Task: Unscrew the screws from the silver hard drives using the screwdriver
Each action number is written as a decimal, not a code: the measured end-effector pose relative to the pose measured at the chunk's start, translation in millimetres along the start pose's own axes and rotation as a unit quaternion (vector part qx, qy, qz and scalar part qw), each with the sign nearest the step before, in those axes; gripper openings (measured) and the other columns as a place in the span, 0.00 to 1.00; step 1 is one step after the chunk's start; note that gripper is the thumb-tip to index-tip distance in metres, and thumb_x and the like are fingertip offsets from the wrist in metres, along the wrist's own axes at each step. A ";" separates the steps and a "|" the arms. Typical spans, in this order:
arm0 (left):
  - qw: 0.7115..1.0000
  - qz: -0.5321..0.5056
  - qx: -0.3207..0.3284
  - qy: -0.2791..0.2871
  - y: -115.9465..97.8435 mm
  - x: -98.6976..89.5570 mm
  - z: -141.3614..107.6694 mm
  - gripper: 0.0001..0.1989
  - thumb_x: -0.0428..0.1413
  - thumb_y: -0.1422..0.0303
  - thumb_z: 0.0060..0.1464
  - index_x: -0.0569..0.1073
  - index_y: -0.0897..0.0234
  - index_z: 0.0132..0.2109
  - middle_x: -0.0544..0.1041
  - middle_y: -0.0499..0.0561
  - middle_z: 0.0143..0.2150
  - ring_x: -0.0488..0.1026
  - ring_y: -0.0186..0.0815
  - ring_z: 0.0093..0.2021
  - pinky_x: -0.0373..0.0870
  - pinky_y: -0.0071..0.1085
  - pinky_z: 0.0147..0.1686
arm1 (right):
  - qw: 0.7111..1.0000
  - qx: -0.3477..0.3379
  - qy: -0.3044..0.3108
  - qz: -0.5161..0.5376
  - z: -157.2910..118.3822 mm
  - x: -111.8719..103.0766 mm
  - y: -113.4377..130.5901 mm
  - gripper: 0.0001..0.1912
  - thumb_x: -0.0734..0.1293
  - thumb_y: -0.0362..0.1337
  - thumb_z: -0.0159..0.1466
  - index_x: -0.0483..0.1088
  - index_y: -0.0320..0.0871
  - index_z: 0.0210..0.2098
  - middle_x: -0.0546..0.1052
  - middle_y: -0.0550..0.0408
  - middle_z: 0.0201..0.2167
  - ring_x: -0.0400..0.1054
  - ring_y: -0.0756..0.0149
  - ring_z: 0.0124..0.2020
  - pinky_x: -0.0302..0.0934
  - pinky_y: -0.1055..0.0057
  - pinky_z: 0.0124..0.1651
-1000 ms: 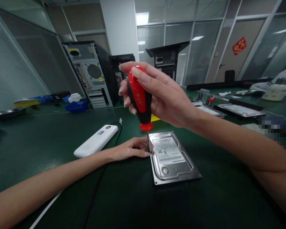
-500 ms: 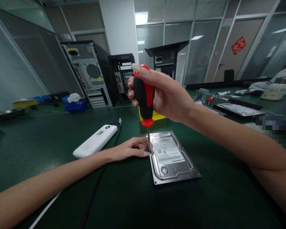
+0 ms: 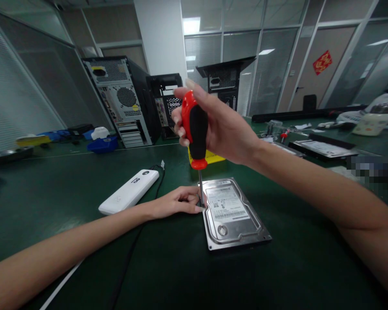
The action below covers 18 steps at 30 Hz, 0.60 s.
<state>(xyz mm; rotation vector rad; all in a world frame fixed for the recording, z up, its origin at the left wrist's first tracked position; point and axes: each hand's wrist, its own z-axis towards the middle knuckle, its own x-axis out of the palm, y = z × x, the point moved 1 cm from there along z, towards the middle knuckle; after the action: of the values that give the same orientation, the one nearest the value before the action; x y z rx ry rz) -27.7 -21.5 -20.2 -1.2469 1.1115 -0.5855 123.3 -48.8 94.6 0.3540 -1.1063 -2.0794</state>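
A silver hard drive (image 3: 234,211) with a white label lies flat on the dark green table. Above its left edge stands a red and black screwdriver (image 3: 198,129), nearly upright, its shaft tip at the drive's edge. My right hand (image 3: 221,122) is around the screwdriver's handle, with the thumb near the top. My left hand (image 3: 181,201) rests at the drive's left edge, fingers curled and thumb and fingertips against the drive beside the shaft tip. Whether the fingertips also touch the shaft is hard to tell.
Left of the drive lies a white power bank (image 3: 129,192) with a black cable. A yellow object (image 3: 215,158) sits behind my right hand. Computer cases (image 3: 124,101) stand at the back, a blue tray (image 3: 102,145) back left. Another drive (image 3: 325,148) lies at right.
The screwdriver's handle has turned, showing its red part on the left, and leans slightly more left. My right hand's fingers have shifted around it. My left hand and the drive stay in place.
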 end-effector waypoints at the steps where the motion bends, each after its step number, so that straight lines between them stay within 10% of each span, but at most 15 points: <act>1: 1.000 -0.003 -0.002 -0.002 -0.2 0.2 -0.1 0.13 0.57 0.61 0.52 0.69 0.67 0.40 0.54 0.40 0.22 0.50 0.27 0.23 0.47 0.24 0.23 | 1.000 -0.008 0.003 -0.001 0.1 -1.6 -1.6 0.08 0.60 0.40 0.65 0.61 0.44 0.43 0.66 0.59 0.31 0.62 0.74 0.30 0.62 0.78 0.33; 18: 1.000 -0.005 0.003 0.010 2.7 -1.9 0.1 0.13 0.56 0.63 0.53 0.69 0.66 0.42 0.54 0.41 0.23 0.50 0.28 0.24 0.49 0.25 0.24 | 0.983 -0.018 -0.001 -0.184 -2.9 -7.6 11.5 0.14 0.68 0.34 0.57 0.61 0.43 0.41 0.67 0.63 0.32 0.68 0.72 0.32 0.67 0.69 0.41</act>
<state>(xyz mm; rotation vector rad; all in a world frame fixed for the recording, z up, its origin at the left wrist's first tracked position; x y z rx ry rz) -28.8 -19.1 -22.2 -1.2441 1.1198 -0.6111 135.6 -49.2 101.4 0.5755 -1.0649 -2.4164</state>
